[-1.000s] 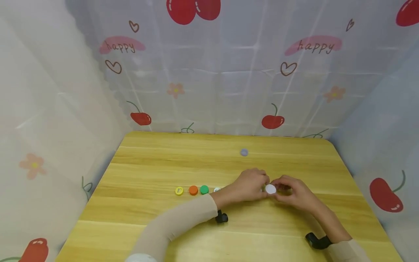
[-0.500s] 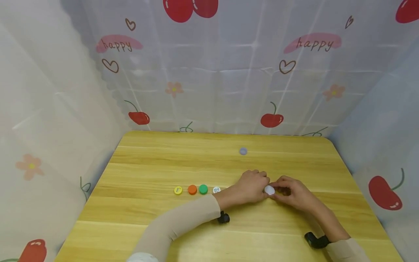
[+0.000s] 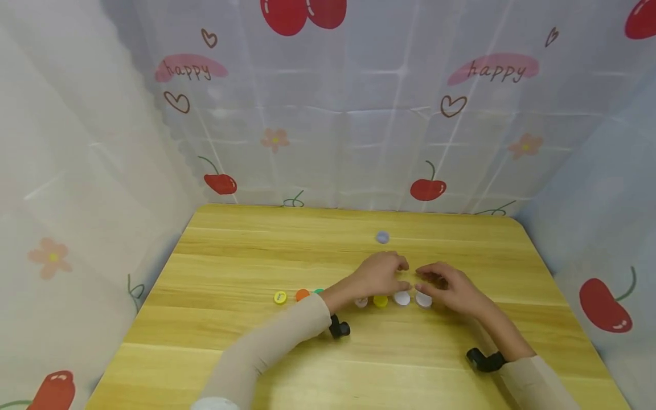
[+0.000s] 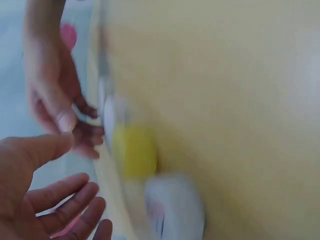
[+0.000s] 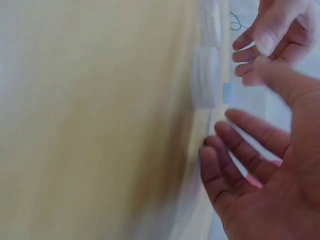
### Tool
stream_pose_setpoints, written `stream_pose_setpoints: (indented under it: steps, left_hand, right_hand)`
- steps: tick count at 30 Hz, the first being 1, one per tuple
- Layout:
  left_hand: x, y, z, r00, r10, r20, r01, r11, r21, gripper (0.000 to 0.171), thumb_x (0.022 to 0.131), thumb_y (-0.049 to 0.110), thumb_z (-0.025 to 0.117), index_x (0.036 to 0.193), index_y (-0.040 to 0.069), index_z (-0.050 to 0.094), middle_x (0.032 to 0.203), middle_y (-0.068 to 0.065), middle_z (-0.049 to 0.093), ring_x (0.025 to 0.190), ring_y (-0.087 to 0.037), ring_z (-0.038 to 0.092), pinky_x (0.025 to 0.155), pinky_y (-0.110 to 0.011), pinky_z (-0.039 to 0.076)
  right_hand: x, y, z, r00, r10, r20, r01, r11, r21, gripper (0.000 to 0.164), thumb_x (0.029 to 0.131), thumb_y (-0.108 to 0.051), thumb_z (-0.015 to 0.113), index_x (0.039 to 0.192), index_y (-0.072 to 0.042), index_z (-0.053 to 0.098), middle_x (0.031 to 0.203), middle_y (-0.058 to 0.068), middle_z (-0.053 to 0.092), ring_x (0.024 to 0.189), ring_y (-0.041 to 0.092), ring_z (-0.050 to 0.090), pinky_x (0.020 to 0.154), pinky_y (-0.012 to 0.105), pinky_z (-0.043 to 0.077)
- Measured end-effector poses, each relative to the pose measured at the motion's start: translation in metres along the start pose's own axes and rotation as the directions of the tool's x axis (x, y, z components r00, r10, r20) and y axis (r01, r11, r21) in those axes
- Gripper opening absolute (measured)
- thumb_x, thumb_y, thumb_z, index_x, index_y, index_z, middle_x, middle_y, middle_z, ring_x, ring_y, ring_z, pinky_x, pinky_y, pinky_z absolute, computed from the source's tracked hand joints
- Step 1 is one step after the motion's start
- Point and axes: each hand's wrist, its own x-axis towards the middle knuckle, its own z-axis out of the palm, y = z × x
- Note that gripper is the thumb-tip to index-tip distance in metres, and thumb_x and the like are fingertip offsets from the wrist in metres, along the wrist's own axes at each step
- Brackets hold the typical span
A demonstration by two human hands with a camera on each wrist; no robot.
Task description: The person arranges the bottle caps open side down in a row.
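A row of bottle caps lies on the wooden table. At its right end sit two white caps, the outer white cap [image 3: 423,299] just under my right hand [image 3: 456,289] and the inner white cap [image 3: 402,298] by my left hand [image 3: 378,275]. Both hands hover behind these caps, fingers spread and holding nothing. Leftward come a yellow cap [image 3: 380,301] and a pale cap [image 3: 361,302], partly behind the left hand. In the right wrist view, a ridged white cap [image 5: 205,77] stands beside the right fingers. The left wrist view is blurred.
Left along the row lie a green cap [image 3: 319,291], partly covered by the left arm, an orange cap [image 3: 302,295] and another yellow cap [image 3: 280,298]. A translucent cap [image 3: 382,237] lies near the table's back edge. Printed curtains [image 3: 338,154] surround the table.
Both hands have let go of the white cap at the row's right end and drawn back toward the far side. Their fingers have spread, and the right-hand caps now show.
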Motion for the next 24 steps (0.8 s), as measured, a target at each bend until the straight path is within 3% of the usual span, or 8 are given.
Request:
stream_pose_setpoints:
  steps: [4, 9, 11, 15, 19, 24]
  left_hand:
    - [0.012, -0.032, -0.019, 0.986, -0.137, -0.100, 0.114, 0.971, -0.210, 0.030, 0.100, 0.039, 0.078, 0.120, 0.016, 0.074, 0.116, 0.003, 0.074, 0.105, -0.012, 0.068, 0.090, -0.027, 0.057]
    - [0.026, -0.072, -0.030, 0.956, -0.247, -0.159, 0.185, 0.927, -0.325, 0.036, 0.099, 0.026, 0.080, 0.128, 0.009, 0.069, 0.120, -0.006, 0.072, 0.108, -0.020, 0.068, 0.094, -0.035, 0.057]
    - [0.031, -0.082, -0.030, 0.956, -0.248, -0.154, 0.186, 0.924, -0.334, 0.040, 0.098, 0.023, 0.080, 0.133, 0.008, 0.068, 0.122, -0.009, 0.073, 0.110, -0.022, 0.068, 0.098, -0.037, 0.058]
    - [0.039, -0.093, -0.025, 0.973, -0.195, -0.123, 0.146, 0.934, -0.327, 0.041, 0.098, 0.020, 0.079, 0.136, 0.007, 0.070, 0.123, -0.010, 0.073, 0.111, -0.023, 0.068, 0.100, -0.036, 0.058]
    - [0.048, -0.092, -0.022, 0.981, -0.157, -0.118, 0.119, 0.953, -0.277, 0.041, 0.099, 0.023, 0.079, 0.137, 0.009, 0.071, 0.120, -0.008, 0.074, 0.108, -0.019, 0.068, 0.097, -0.032, 0.058]
    - [0.055, -0.087, -0.024, 0.977, -0.182, -0.107, 0.162, 0.972, -0.171, 0.033, 0.101, 0.023, 0.078, 0.132, 0.012, 0.076, 0.118, -0.005, 0.075, 0.105, -0.017, 0.069, 0.093, -0.031, 0.058]
  right_hand:
    - [0.029, -0.002, -0.001, 0.996, 0.086, 0.020, -0.087, 0.996, 0.029, 0.049, 0.104, -0.036, 0.074, 0.139, -0.002, 0.067, 0.135, 0.018, 0.071, 0.122, 0.034, 0.069, 0.104, 0.051, 0.058]
    - [0.071, 0.000, 0.009, 0.986, 0.166, 0.020, -0.167, 0.981, 0.100, 0.049, 0.103, -0.033, 0.075, 0.140, -0.002, 0.066, 0.134, 0.019, 0.072, 0.120, 0.031, 0.068, 0.105, 0.046, 0.056]
    - [0.086, 0.000, 0.012, 0.985, 0.175, 0.012, -0.175, 0.977, 0.121, 0.047, 0.103, -0.031, 0.075, 0.139, -0.001, 0.066, 0.132, 0.020, 0.072, 0.119, 0.031, 0.069, 0.104, 0.044, 0.057]
    - [0.108, -0.002, 0.019, 0.982, 0.187, -0.013, -0.183, 0.972, 0.147, 0.046, 0.102, -0.025, 0.076, 0.139, 0.000, 0.066, 0.131, 0.023, 0.071, 0.119, 0.034, 0.069, 0.104, 0.046, 0.058]
    - [0.123, -0.006, 0.023, 0.981, 0.187, -0.054, -0.178, 0.974, 0.137, 0.045, 0.100, -0.020, 0.079, 0.138, -0.001, 0.066, 0.125, 0.023, 0.072, 0.113, 0.033, 0.069, 0.100, 0.045, 0.057]
    - [0.133, -0.010, 0.030, 0.984, 0.155, -0.085, -0.147, 0.985, 0.092, 0.034, 0.097, -0.017, 0.081, 0.126, -0.002, 0.073, 0.109, 0.018, 0.072, 0.096, 0.026, 0.066, 0.086, 0.032, 0.054]
